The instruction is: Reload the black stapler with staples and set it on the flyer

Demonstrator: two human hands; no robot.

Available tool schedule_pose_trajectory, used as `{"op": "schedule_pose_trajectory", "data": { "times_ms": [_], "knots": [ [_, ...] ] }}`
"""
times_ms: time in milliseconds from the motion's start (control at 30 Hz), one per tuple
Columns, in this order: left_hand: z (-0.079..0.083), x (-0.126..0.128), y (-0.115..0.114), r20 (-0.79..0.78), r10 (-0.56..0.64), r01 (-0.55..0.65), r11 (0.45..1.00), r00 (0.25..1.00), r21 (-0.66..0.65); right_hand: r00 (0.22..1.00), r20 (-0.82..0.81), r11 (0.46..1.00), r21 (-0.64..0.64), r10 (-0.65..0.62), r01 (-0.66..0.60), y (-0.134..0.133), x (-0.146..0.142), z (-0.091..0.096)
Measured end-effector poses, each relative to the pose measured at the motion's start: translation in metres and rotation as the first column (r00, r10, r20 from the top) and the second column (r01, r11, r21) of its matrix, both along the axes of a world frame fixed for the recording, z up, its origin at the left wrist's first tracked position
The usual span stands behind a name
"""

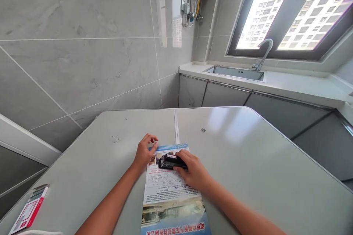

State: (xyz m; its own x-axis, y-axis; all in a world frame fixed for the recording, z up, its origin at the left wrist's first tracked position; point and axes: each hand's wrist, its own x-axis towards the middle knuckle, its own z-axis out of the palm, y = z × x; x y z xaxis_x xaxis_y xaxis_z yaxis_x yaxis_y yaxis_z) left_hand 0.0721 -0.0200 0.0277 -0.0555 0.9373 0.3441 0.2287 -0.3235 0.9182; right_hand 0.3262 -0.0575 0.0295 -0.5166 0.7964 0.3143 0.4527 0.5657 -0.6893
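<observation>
A printed brochure [171, 187] with blue, white and photo areas lies on the table, its large red characters upside down near me. Over its upper part, my right hand [194, 170] grips a black stapler [168, 162], fingers on top and thumb along the near side. The stapler lies sideways, its free end pointing left. Beside the brochure's upper left corner is my left hand [145, 150], fingers loosely bent and apart from the thumb, with nothing visible in it. The thumb tip is close to the paper's edge; whether it touches I cannot tell.
The pale table [248, 176] has a seam down its middle. A short strip of staples [203, 130] lies at the far side; small dark bits [115, 139] are scattered at left. A red and white box [30, 207] sits by the left edge. Beyond stands a counter with a sink [234, 72].
</observation>
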Motion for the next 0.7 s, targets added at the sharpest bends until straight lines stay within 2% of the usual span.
{"op": "schedule_pose_trajectory", "data": {
  "times_ms": [67,133,233,300,367,567,700],
  "knots": [
    [0.001,-0.007,0.004,0.319,-0.01,0.038,0.996,0.948,-0.079,0.998,0.058,0.999,-0.028,0.037,-0.036,-0.002,-0.005,-0.002],
    [0.002,-0.013,0.007,0.586,-0.04,0.127,0.986,0.81,-0.109,0.993,0.1,0.997,-0.052,0.059,-0.054,-0.001,-0.006,-0.003],
    [0.003,-0.022,0.013,0.788,-0.069,0.21,0.975,0.612,-0.078,0.988,0.122,0.993,-0.085,0.092,-0.082,0.005,-0.001,0.0],
    [0.004,-0.026,0.015,0.837,-0.073,0.225,0.972,0.543,-0.061,0.984,0.136,0.989,-0.106,0.114,-0.099,0.011,0.006,0.005],
    [0.004,-0.028,0.017,0.849,-0.075,0.23,0.972,0.522,-0.055,0.976,0.168,0.985,-0.122,0.14,-0.12,0.017,0.017,0.011],
    [0.003,-0.028,0.016,0.845,-0.071,0.245,0.967,0.529,-0.072,0.948,0.259,0.976,-0.161,0.187,-0.149,0.041,0.068,0.025],
    [0.004,-0.028,0.016,0.862,-0.069,0.264,0.962,0.501,-0.076,0.949,0.236,0.942,-0.308,0.21,-0.132,0.056,0.109,0.031]
  ]
}}
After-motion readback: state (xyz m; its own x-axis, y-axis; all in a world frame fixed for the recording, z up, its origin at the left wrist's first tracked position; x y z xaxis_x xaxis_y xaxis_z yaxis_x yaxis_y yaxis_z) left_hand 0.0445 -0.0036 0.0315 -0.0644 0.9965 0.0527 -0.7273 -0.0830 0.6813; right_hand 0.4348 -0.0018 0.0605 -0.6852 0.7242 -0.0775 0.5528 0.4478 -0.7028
